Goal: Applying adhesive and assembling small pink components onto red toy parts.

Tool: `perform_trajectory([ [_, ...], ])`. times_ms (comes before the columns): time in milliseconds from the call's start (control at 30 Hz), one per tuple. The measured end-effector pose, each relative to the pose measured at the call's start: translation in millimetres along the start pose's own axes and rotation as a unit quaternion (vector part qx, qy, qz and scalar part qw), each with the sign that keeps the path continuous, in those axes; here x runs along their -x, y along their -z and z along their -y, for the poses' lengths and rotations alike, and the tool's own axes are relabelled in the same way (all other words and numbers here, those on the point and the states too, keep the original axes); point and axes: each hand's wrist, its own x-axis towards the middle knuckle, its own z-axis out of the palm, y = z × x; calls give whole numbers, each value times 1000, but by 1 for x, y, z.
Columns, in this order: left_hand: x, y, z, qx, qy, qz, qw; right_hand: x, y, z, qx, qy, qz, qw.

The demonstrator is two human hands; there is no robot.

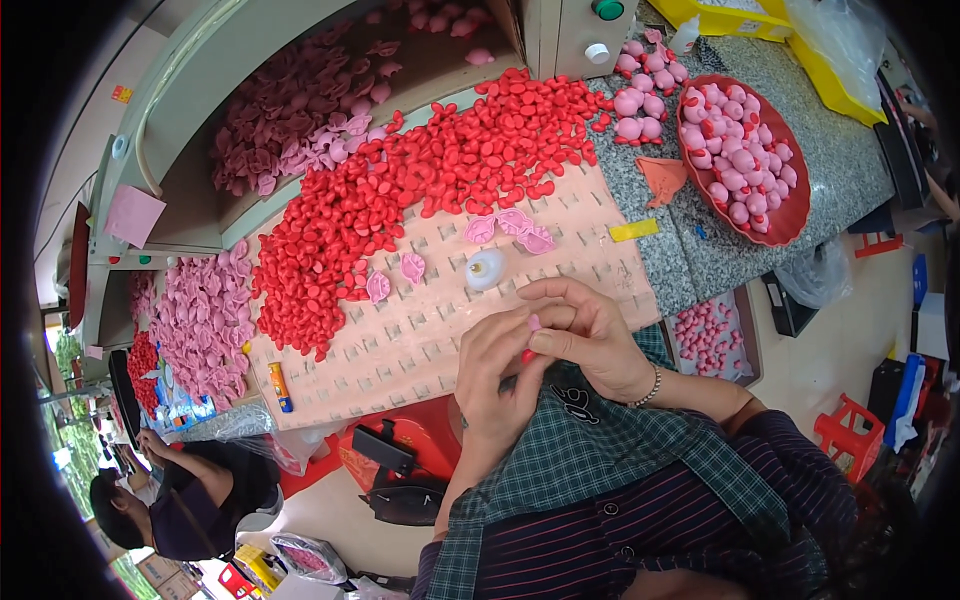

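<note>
In front of my chest, both hands meet around a small pink-and-red piece [528, 355], mostly hidden by the fingers. My left hand [490, 375] is closed on it from the left. From the right, my right hand [598, 345] pinches it between thumb and fingers. Just beyond the hands stands a small white rounded bottle [486, 270] with a yellowish tip. Thin pink shell pieces [513, 221] lie behind it, and two more pink shells [412, 267] are to its left. A heap of small glossy red pieces [430, 165] spreads across the far part of the board.
The pale pink slotted board [420, 345] carries a glue tube [279, 388] at left. More pink shells [205, 305] pile beyond it. At right, a red bowl [800, 215] holds pink-and-red figures, beside a yellow strip [634, 230]. Another person [190, 490] sits at lower left.
</note>
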Motion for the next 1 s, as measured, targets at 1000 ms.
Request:
perform_trajectory([
  [1000,5,4,8,110,68,-64,990,-5,9,-11,-134,2,74,988],
])
